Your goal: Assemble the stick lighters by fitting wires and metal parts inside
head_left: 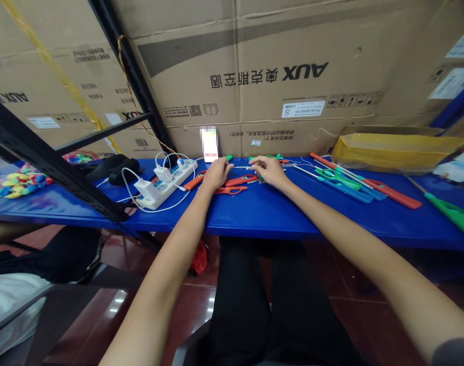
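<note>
My left hand [217,174] is closed above several orange utility lighters, and what lies inside its fingers is hidden. A green tip [229,158] shows at its fingertips. Between the two hands runs a thin pale rod [241,167]. My right hand [270,172] has its thumb and fingers bent together at the rod's right end. Below and between the hands lie an orange lighter with a green trigger [241,180] and another orange lighter [230,190]. Green pieces [268,158] lie behind the right hand, partly covered by it.
Right of my hands lie blue lighters [342,189], an orange lighter [394,194] and a green lighter [451,213]. A yellow-taped box [399,152] stands behind them. Left are a power strip [166,187] with chargers and a lit phone [210,145]. Cartons [270,46] back the blue table [254,218].
</note>
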A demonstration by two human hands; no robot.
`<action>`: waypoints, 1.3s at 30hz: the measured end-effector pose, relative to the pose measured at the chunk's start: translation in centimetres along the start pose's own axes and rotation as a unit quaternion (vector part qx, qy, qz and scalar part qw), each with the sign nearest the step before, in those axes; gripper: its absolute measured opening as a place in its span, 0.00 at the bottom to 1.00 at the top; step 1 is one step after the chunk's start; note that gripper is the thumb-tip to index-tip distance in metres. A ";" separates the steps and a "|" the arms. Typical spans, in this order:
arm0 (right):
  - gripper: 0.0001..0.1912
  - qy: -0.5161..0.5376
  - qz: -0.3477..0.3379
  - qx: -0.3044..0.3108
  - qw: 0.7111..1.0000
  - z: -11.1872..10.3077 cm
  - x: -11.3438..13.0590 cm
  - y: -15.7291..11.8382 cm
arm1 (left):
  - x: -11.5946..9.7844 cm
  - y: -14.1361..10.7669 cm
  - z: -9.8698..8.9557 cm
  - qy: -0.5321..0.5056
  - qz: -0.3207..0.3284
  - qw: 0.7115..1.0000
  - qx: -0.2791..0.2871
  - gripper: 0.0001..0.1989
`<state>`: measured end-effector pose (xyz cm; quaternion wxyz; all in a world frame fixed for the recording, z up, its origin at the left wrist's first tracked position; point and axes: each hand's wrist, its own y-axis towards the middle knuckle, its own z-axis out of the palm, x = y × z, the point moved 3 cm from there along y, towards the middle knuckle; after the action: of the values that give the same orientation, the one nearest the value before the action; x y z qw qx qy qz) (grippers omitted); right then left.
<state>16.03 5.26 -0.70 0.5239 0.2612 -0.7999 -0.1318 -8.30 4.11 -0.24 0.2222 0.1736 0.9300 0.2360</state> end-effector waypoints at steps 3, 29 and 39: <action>0.07 -0.011 -0.001 -0.004 1.000 -0.2 -0.1 0.0 | -0.1 0.0 -0.1 -0.012 0.009 1.000 -0.001 0.13; 0.03 -0.032 -0.015 -0.023 0.999 -0.1 1.1 -0.5 | -3.5 -0.8 -0.4 0.022 0.115 0.991 0.063 0.15; 0.05 -0.040 -0.044 -0.011 0.998 0.4 1.7 -0.7 | -3.0 -0.6 -0.3 0.025 0.095 0.993 0.064 0.16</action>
<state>15.37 3.67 0.13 0.4883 0.2848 -0.8064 -0.1736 -6.02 2.23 0.66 0.1639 0.2696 0.9276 0.2002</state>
